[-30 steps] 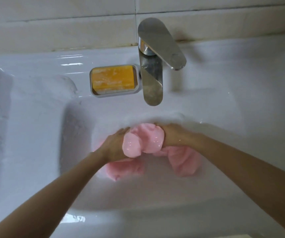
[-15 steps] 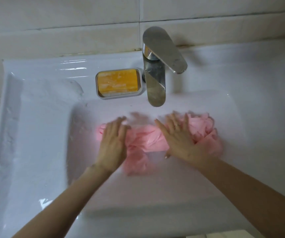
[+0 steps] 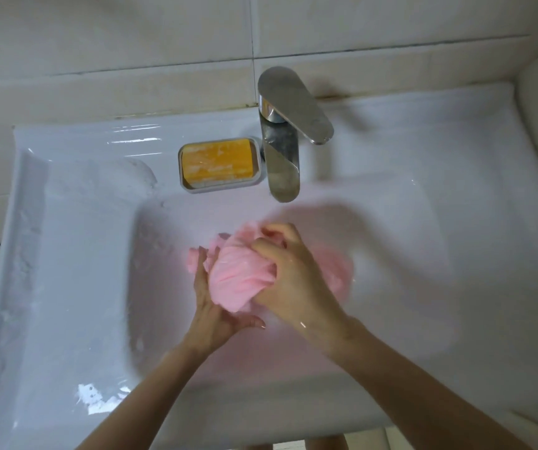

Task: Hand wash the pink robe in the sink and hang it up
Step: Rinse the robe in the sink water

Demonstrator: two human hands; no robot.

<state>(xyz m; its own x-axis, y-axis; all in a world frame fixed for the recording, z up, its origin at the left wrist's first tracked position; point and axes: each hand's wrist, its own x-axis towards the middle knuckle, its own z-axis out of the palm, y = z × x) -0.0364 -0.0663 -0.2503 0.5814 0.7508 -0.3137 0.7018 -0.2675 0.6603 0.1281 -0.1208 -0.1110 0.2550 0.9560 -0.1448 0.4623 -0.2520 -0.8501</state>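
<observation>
Change vs half a second back: the hands were lying flat and spread on the pink robe [image 3: 241,274], pressing it out across the basin. Now they are bunching it back into a tight wad, same as a second ago, so I'm reading this as a repeating press-and-gather knead cycle.

- Right hand [image 3: 293,280]: coming over the top from the right, fingers [image 3: 272,246] clenched into the cloth.
- Left hand [image 3: 215,306]: cupping the wad from the left, fingers lying fairly straight up its side, thumb hooking under the near edge. Both hands are gripping it.
- Robe location: sitting mid-basin in the sink [image 3: 66,287], just near of the faucet [image 3: 282,164] spout. Most of it is balled between the hands; a loose part is trailing to the right behind the right wrist, blurred.
- Faucet is showing no visible stream.
- The orange soap [image 3: 217,162] is sitting in its dish left of the faucet, untouched. Suds [image 3: 99,180] are lying on the far-left ledge.

Meaning for the task: still scrubbing, roughly mid-wash. Rinsing, wringing and hanging are all outstanding. The fabric is looking wet and slick, so the wad may be slipping under the squeeze.
</observation>
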